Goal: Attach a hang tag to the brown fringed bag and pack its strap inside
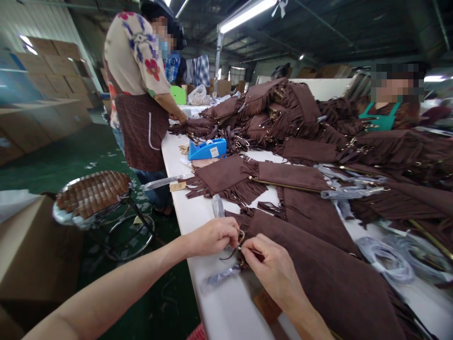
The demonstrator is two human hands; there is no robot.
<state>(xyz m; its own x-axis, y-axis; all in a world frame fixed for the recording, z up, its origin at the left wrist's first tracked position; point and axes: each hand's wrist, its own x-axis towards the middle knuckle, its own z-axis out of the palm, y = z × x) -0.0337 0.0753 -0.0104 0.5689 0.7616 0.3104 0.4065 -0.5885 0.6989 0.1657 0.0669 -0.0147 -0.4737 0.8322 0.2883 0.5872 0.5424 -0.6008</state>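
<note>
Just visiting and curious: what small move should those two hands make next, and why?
Probably keep the left hand steady and gently draw the thin strip with the right hand, since both pinch close together beside the metal ring on the brown bag.

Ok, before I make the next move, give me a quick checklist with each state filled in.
1. Left hand and right hand both at the metal fitting: ok.
2. Fitting properly fastened: cannot tell, fingers partly cover it.
3. Brown bag supported by the table: ok.
4. Plastic-wrapped piece well away from the table edge: not ok, it lies close to it.
5. Co-worker's hand clear of both hands: ok, it is up by the pile.
</note>
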